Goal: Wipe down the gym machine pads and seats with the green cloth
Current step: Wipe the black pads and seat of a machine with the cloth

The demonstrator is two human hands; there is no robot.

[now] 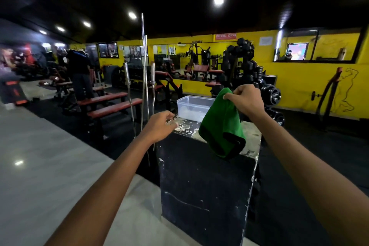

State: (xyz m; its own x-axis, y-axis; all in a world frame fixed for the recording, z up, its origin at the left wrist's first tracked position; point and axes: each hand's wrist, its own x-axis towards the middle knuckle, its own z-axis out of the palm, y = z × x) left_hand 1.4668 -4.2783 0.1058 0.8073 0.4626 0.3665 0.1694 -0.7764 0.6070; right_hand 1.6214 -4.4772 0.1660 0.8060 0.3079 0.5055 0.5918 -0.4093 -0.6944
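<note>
Cloth: the green cloth point(221, 126) hangs in the air over the right part of the black block point(203, 181), long axis near vertical, top corner up, black-edged bottom down.
Right grip: right hand point(246, 100) pinches the cloth's top corner, fingers closed on it.
Left grip: left hand point(159, 125) loosely curled, holding nothing, fingertips at the block's front left corner.
Tub: clear plastic tub point(192, 107) sits at the block's far edge, behind the cloth.
Benches: red benches point(111, 104) stand well apart, to the left.
</note>
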